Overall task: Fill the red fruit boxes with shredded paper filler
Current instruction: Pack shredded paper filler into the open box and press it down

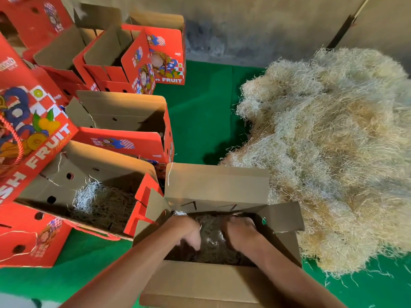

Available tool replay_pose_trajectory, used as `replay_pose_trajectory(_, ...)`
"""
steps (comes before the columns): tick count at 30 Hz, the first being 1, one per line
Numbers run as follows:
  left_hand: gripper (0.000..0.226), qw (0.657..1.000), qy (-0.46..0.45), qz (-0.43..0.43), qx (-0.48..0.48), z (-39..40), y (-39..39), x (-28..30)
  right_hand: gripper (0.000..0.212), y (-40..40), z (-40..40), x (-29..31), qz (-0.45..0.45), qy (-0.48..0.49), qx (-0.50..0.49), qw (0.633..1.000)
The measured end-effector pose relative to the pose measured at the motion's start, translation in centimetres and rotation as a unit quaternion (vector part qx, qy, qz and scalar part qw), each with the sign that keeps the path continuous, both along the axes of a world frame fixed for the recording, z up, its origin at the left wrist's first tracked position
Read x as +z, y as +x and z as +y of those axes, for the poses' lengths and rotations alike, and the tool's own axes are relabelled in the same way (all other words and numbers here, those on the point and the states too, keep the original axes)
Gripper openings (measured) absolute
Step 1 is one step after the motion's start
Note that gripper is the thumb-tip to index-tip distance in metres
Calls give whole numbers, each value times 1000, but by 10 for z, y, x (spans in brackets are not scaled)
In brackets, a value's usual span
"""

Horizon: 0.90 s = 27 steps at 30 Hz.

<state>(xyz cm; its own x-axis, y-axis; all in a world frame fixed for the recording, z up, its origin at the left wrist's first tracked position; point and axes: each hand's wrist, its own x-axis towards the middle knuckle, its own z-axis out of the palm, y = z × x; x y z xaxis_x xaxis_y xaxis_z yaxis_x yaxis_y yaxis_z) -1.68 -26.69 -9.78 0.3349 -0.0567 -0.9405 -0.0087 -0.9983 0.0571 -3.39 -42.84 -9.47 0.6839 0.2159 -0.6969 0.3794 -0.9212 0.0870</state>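
An open fruit box (216, 185) with brown inner flaps stands right in front of me on the green mat. Both hands are down inside it on a layer of shredded paper filler (212, 245). My left hand (189, 232) has its fingers pointing down into the filler. My right hand (239, 233) presses on the filler at the right side; its fingers are buried and hidden. A big pale heap of shredded paper filler (329, 152) lies to the right of the box. Whether either hand grips filler is not visible.
Another open red box (142, 205) with filler inside sits to the left. Several more open red fruit boxes (124, 121) stand behind it and along the left edge. The green mat (200, 112) runs back to a grey wall (244, 25).
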Motion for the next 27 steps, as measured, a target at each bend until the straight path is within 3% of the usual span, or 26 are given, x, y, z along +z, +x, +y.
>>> replay_pose_trajectory(5,41,997,17,23,-68,-6,-10,-26,44,-4,1,-12,164,7,-5,986)
replay_pose_trajectory(13,39,1000,15,5,-12,0,-19,-48,35,-5,-3,-30,218,30,-40,975)
replay_pose_trajectory(15,40,1000,1,-2,19,-3,-17,-34,37,-1,-1,-27,201,14,-43,979)
replay_pose_trajectory(20,44,990,-13,-142,5,2,7,-13,43,16,0,-14,2,13,-106,994)
replay_pose_trajectory(22,44,984,-5,-181,0,5,8,-17,48,16,-5,-18,25,-2,-117,993)
replay_pose_trajectory(25,47,987,12,-157,-36,6,-3,-30,64,10,-11,-30,54,-16,-125,991)
replay_pose_trajectory(27,49,986,5,-156,-55,8,-9,-31,56,7,-10,-30,43,1,-133,990)
